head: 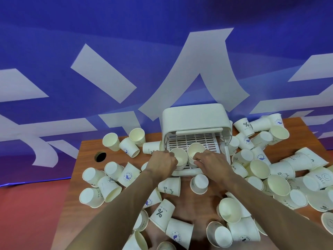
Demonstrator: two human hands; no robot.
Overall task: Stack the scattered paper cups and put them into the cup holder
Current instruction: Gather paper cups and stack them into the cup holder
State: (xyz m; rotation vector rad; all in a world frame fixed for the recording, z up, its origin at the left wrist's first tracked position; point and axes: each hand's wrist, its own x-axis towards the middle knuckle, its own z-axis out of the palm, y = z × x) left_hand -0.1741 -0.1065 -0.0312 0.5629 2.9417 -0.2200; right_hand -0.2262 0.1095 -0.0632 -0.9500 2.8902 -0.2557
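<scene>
A white cup holder (193,117) with a raised lid and a slotted tray stands at the back middle of the wooden table. Two stacks of paper cups stand upright on its tray. My left hand (161,164) grips the left stack (180,156) from its left side. My right hand (210,160) grips the right stack (195,150) at its lower right. Scattered white paper cups (164,214) with printed logos lie all over the table around my forearms.
The wooden table (86,152) has a round cable hole (100,156) at its left. Loose cups pile densely at the right (277,184) and lie in clusters at the left (108,184). A blue banner with white shapes hangs behind. Red floor shows at the left.
</scene>
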